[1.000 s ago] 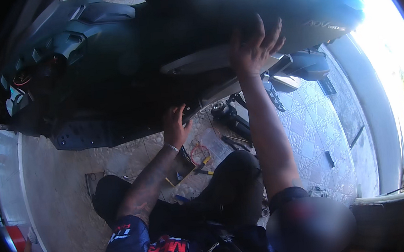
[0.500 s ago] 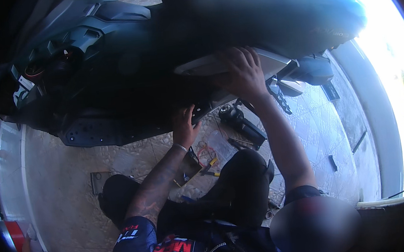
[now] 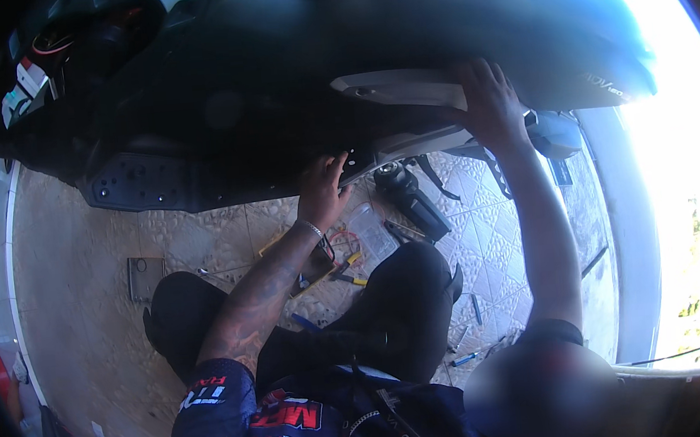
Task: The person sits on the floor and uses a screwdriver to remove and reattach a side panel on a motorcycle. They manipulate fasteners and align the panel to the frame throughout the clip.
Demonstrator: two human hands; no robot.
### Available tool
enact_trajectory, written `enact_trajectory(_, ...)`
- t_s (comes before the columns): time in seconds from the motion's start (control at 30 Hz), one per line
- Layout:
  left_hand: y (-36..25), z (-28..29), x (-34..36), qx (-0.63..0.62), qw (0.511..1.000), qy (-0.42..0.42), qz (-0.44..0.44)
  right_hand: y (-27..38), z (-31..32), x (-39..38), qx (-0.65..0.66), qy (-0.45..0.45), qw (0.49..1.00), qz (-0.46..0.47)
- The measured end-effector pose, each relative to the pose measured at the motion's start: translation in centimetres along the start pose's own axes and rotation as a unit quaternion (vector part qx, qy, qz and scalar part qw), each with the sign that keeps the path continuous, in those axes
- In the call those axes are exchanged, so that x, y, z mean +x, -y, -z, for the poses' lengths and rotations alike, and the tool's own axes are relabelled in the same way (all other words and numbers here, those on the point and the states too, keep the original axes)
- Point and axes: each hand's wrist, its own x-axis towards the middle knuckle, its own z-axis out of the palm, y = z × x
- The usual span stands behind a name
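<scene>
A dark scooter [image 3: 254,69] fills the upper part of the head view, its side facing me. My right hand [image 3: 490,105] lies over the rear end of a silver-grey side panel [image 3: 405,89], fingers stretched out against the bodywork and thumb hidden. My left hand [image 3: 323,192] rests at the lower edge of the body, beside a dark part with small holes. Its fingers are extended and touch the underside edge. Deep shadow hides much of the bodywork between the hands.
Below the scooter on the tiled floor [image 3: 88,266] lie a black cylindrical part [image 3: 411,201], a clear plastic tray [image 3: 372,231], yellow-handled pliers [image 3: 348,269] and a flat grey piece [image 3: 147,278]. A low wall edge [image 3: 643,234] runs along the right.
The view has shifted, so the scooter sits higher in it. My right hand has moved rightward along the silver-grey panel to its rear end. My left hand stays at the lower edge.
</scene>
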Motion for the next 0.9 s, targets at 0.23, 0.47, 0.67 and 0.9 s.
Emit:
enact_trajectory(0.23, 0.3, -0.3, 0.0, 0.004, 1.0, -0.004, 0.003, -0.3, -1.1, -0.2, 0.042, -0.041, 0.997, -0.046)
enact_trajectory(0.47, 0.2, -0.5, -0.2, 0.006, 1.0, -0.012, -0.002, 0.3, -4.4, -4.6, 0.016, -0.142, 0.988, -0.064)
enact_trajectory(0.67, 0.0, -0.5, -0.3, 0.005, 1.0, -0.024, 0.008, 1.5, -7.6, -5.4, 0.031, -0.231, 0.96, -0.154)
enact_trajectory(0.9, -0.2, -1.2, -0.5, 0.001, 0.999, -0.039, 0.021, 2.8, -6.8, -5.0, 0.033, -0.212, 0.957, -0.194)
